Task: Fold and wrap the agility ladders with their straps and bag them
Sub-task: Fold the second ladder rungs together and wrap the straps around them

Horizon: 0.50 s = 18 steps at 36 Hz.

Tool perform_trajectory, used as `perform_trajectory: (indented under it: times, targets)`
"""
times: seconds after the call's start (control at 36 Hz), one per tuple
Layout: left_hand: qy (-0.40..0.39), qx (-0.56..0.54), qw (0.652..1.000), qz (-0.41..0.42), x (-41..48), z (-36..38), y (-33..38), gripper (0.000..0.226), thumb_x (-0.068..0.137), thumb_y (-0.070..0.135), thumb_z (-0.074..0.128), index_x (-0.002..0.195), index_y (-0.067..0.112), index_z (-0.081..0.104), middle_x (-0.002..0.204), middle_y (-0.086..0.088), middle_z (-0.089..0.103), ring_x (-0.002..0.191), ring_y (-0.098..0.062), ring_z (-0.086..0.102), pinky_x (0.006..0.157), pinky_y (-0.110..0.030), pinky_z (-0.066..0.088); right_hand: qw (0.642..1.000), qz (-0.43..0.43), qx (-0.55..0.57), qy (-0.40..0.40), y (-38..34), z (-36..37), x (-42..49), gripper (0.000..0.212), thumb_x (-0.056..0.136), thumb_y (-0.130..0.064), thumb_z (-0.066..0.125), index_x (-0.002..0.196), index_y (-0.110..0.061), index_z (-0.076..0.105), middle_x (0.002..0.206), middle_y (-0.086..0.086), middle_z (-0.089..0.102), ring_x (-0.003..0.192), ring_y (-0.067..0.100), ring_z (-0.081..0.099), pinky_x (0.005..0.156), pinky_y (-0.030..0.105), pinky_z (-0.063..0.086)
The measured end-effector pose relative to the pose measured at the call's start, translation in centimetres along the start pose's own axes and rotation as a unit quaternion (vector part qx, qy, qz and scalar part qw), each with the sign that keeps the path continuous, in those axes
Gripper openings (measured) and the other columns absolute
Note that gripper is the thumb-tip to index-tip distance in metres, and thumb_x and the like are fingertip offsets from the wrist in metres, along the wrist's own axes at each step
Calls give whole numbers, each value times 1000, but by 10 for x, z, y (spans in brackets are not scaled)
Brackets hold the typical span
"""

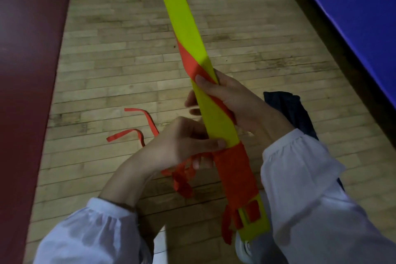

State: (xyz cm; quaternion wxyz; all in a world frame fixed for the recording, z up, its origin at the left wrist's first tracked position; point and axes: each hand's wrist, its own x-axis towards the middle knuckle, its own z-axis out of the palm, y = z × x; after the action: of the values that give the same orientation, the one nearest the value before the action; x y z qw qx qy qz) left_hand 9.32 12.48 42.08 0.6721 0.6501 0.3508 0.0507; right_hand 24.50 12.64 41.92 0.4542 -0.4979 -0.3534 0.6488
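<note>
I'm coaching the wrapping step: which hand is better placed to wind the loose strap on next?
Left, probably. The left hand holds the loose strap, while the right hand grips the yellow ladder bundle higher up, steadying it.

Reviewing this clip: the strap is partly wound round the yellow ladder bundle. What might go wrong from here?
The orange strap spirals only loosely up the yellow bundle, pinned by the right hand; easing that grip would likely let it unwind. Loose strap ends trail on the floor beyond the left hand and may tangle or snag. The bundle's far half shows no wrap across it, so rungs might fan apart.
</note>
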Motion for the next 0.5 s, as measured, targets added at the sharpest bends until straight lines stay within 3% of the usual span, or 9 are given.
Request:
perform_trajectory:
  times: [0.06, 0.14, 0.22, 0.28, 0.33, 0.42, 0.5]
  targets:
    - [14, -21, 999, 28, 1, -2, -2, 24, 82, 22, 69, 81, -2, 73, 63, -13, 69, 52, -21, 58, 49, -22, 45, 999, 3, 34, -3, -3, -2, -1, 33, 97, -29, 48, 123, -8, 50, 95, 8, 66, 98, 25, 65, 83, 41, 57]
    - [33, -43, 997, 54, 0, -4, -4, 34, 74, 27, 68, 85, -5, 71, 71, -26, 67, 57, -29, 59, 52, -30, 47, 995, 48, 64, -56, -7, -10, -8, 61, 84, -50, 45, 129, -9, 49, 108, 9, 65, 103, 25, 64, 82, 38, 58]
    - [91, -74, 991, 62, 1, -5, -2, 27, 77, 18, 69, 80, -9, 66, 62, -22, 64, 49, -23, 57, 47, -27, 46, 988, 127, 14, -91, 1, -18, -22, 79, 69, -59, 71, 126, -7, 56, 114, 12, 67, 101, 26, 66, 80, 38, 57]
    - [138, -87, 985, 64, 3, -4, -2, 23, 82, 9, 68, 70, -9, 60, 52, -12, 63, 42, -18, 55, 43, -24, 43, 982, 151, -41, -106, 13, -21, -33, 60, 70, -42, 83, 118, -10, 63, 103, 8, 71, 94, 25, 68, 78, 37, 57]
    - [162, -98, 980, 65, 4, -3, 1, 27, 84, 5, 66, 62, -4, 55, 45, -5, 61, 36, -12, 53, 39, -19, 42, 982, 154, -41, -100, 21, -22, -45, 39, 73, -26, 81, 109, -20, 67, 94, 4, 73, 90, 23, 69, 77, 38, 59]
    - [145, -94, 982, 77, 3, 5, 7, 30, 88, 4, 63, 58, 6, 59, 47, -2, 62, 37, -9, 52, 38, -17, 41, 990, 125, -53, -41, 17, -21, -59, 43, 63, -28, 77, 105, -23, 67, 87, 2, 74, 84, 25, 70, 74, 41, 59]
    - [141, -44, 983, 110, 4, 11, 10, 21, 90, 8, 62, 69, 2, 64, 56, -7, 63, 49, -21, 53, 42, -18, 39, 988, 85, -129, -15, 8, -21, -71, 35, 72, -28, 71, 103, -13, 68, 86, 5, 76, 68, 22, 68, 64, 34, 58]
